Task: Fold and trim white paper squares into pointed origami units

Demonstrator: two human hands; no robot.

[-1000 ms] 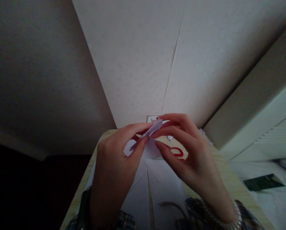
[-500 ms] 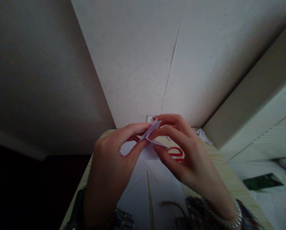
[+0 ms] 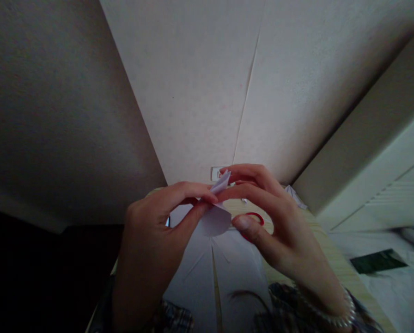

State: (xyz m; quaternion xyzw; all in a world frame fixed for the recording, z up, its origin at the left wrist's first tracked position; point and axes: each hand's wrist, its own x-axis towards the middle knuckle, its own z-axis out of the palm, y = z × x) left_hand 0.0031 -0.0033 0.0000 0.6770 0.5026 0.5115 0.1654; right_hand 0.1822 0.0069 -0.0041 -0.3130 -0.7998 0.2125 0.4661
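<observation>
A small folded piece of white paper is held above the table, its layers upright at the top and a flap hanging below. My left hand pinches its left side between thumb and index finger. On the other side, the fingers of my right hand bear on the upper layers, while the right thumb stands away from the paper. Behind that thumb, the red handle loop of what looks like scissors shows in part. White paper sheets lie under my hands, with a narrow gap between two of them.
The wood-patterned table meets a pale wall bearing a socket plate. Another folded white paper lies at the back right corner. Beyond the table's right edge, a dark green flat item rests on a white surface.
My right thumb has come off the paper and moved slightly right and down. The paper's lower flap now hangs downward. My left hand has shifted a little left.
</observation>
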